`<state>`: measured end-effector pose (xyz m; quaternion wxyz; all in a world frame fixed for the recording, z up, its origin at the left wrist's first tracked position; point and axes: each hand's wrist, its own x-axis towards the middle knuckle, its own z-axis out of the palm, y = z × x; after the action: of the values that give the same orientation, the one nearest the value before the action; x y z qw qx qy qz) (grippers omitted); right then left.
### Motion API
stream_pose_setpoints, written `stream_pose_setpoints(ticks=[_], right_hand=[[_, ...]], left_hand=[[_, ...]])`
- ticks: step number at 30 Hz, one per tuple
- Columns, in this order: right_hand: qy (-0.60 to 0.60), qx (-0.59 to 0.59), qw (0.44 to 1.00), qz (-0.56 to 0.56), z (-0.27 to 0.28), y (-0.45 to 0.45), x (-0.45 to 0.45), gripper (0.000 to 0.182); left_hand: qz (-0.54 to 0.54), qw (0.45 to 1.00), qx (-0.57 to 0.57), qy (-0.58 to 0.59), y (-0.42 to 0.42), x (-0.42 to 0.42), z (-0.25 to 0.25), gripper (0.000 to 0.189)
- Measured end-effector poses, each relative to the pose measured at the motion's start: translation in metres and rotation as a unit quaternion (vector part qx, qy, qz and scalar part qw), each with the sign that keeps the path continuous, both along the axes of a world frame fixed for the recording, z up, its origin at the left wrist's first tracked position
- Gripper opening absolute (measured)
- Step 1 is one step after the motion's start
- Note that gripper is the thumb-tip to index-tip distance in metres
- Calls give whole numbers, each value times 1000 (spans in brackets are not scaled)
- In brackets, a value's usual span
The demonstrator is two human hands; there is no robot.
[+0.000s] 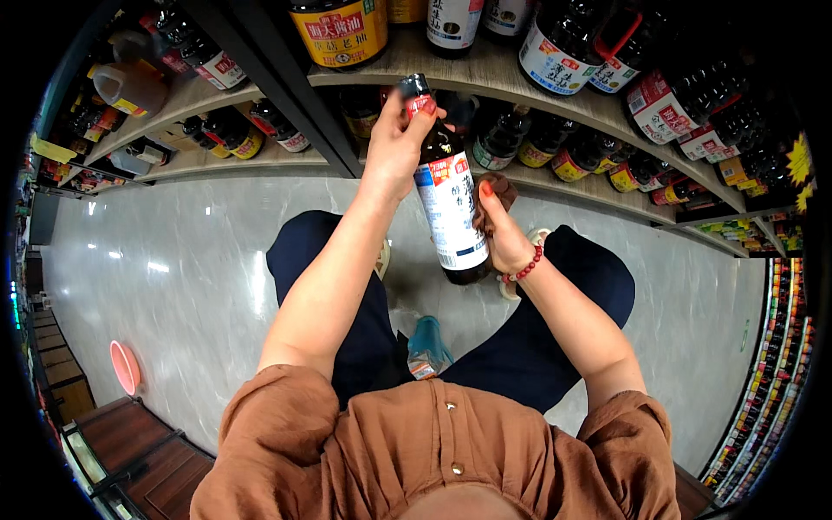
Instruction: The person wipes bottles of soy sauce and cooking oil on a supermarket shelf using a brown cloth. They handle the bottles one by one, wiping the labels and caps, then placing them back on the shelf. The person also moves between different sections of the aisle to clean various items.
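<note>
My left hand grips the neck of a dark glass soy sauce bottle with a white, red and blue label. The bottle hangs tilted over the floor between my knees, its dark cap pointing toward the shelves. In my right hand is a bunched brown cloth, pressed against the bottle's right side. My thumb lies over the cloth, and the other fingers are mostly hidden behind it.
Ahead, an upper wooden shelf and a lower shelf carry several sauce bottles and jugs. A dark upright post divides the shelving. A pink basin stands on the grey floor at left. A blue-green item is between my legs.
</note>
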<state>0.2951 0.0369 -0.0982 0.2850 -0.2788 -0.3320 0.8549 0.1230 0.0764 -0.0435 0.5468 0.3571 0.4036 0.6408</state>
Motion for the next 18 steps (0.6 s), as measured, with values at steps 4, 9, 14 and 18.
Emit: stream_pose_setpoints(ticks=[4,9,14,18], right_hand=[[-19,2,1000,7,-21,2,4,60],[-19,-9,1000,20,-42,2,9,62],[37,-49,998,-20,-25,0,0,62],[90,-72,993,34,8,1,1,69]], left_hand=[[-12,1000,2,-1,-2,0,2,25],[-26,1000,-5,-1,-2,0,2,27],[-51,998,-20,-12,-2,-4,2,31],[-51,998,-5,31,-2,-3,3,33]])
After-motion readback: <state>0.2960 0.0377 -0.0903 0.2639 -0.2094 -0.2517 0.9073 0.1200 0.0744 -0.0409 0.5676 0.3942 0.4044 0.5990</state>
